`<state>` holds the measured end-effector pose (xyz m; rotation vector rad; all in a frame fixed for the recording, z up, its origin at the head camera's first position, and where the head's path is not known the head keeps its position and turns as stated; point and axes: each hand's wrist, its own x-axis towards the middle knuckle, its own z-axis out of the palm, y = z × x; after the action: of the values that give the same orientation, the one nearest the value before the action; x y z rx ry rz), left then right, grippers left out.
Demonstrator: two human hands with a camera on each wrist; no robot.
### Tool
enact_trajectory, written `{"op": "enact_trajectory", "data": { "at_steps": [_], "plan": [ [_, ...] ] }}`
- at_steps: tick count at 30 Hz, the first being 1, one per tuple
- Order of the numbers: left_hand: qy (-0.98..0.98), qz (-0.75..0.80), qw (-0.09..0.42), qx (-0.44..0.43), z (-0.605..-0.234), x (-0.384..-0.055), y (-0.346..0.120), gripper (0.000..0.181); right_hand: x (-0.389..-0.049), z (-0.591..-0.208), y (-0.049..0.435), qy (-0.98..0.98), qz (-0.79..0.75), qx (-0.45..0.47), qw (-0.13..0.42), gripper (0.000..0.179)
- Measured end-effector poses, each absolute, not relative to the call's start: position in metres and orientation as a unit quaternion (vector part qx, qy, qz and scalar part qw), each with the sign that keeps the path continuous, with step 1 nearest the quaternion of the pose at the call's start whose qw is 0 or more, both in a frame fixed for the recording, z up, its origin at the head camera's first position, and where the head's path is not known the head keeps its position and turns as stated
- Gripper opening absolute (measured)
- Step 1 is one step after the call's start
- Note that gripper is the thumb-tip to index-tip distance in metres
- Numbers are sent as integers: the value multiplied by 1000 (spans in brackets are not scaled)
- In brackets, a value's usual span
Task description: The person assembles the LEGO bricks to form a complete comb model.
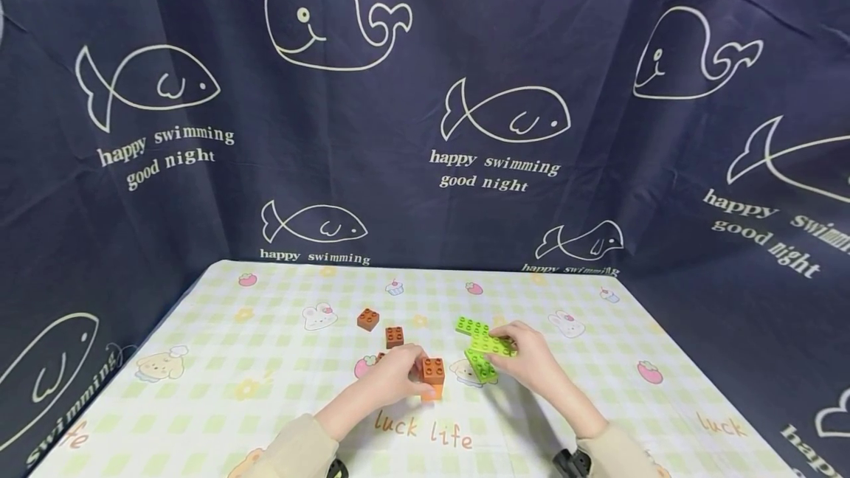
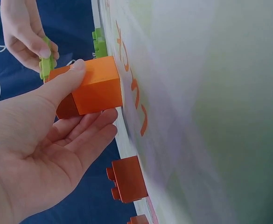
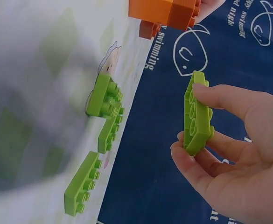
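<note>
In the head view my left hand (image 1: 397,375) pinches a two-brick stack, a brown brick (image 1: 434,368) on top of an orange brick (image 1: 431,392). The left wrist view shows the thumb lying along the orange brick (image 2: 99,86), whose base is at or very near the tablecloth. My right hand (image 1: 529,358) pinches a lime-green flat studded brick (image 3: 199,116) between thumb and fingers, raised off the table. Below it lie more green bricks (image 3: 81,184), one of them a green brick (image 1: 479,366) near the stack. The held brick partly covers them in the head view.
Left of the stack stand a brown brick (image 1: 368,319) and a second brown brick (image 1: 395,336); another is mostly behind my left hand. A patterned cloth (image 1: 199,404) covers the table. A dark blue curtain (image 1: 398,124) hangs behind it and at both sides.
</note>
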<state>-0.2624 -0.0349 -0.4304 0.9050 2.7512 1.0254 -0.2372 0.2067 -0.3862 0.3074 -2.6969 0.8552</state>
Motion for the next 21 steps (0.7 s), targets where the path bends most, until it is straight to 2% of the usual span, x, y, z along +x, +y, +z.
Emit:
{"op": "enact_trajectory", "data": {
  "at_steps": [21],
  "plan": [
    [895,329,31,298,-429,-262,-33,40,-239,-389,185,-930,319,127,133,37]
  ]
}}
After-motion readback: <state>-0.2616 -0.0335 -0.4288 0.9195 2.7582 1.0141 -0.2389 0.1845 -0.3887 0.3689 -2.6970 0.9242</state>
